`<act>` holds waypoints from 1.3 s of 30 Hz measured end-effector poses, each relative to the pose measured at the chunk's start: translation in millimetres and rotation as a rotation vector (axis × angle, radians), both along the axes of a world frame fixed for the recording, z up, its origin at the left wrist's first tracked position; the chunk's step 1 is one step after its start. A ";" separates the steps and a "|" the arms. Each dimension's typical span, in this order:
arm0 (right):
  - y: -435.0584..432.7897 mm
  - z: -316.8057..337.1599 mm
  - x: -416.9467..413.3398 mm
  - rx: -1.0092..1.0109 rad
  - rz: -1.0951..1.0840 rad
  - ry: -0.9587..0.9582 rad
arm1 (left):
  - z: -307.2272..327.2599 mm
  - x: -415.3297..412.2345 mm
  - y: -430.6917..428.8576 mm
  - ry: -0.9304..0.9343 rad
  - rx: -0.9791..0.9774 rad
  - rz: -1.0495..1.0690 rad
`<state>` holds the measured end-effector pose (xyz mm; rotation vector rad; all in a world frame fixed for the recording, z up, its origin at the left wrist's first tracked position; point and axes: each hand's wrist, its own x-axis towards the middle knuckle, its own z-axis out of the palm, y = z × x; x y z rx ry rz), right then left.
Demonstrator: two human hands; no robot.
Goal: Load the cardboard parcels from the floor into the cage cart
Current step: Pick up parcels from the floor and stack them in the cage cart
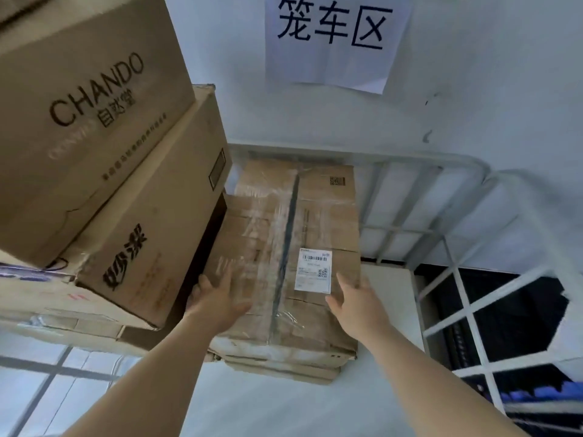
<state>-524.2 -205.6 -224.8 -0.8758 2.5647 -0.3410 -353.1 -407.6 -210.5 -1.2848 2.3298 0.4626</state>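
A: What's happening?
B: Tape-wrapped brown cardboard parcel (299,222) lies in white metal cage cart (410,159); left hand (217,298) and right hand (356,302) lie open on it, gripping nothing; apparently seating it; next, fetch another.

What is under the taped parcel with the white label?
Below the taped parcel, the near edge of another cardboard carton shows; its rest, and whatever lies beneath, is covered.

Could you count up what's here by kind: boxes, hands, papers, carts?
Cardboard boxes: 4 plainly visible (CHANDO box, box under it, flat box lower left, taped parcel); others may hide
Hands: 2 (left hand, right hand)
Wall sign: 1
Shipping label: 1
Cage cart: 1
Total: 9
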 end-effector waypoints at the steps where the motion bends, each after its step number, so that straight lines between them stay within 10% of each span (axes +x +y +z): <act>1: -1.6 -8.5 -0.6 -0.009 -0.019 -0.038 | -8.2 0.4 -4.3 -0.010 0.005 0.006; 17: 46.0 -13.7 13.0 -0.313 -0.387 -0.197 | -19.6 -15.4 36.3 0.183 0.034 0.105; 39: 278.1 8.6 -66.3 0.001 -0.423 0.001 | -60.4 -93.6 275.0 0.262 0.386 0.105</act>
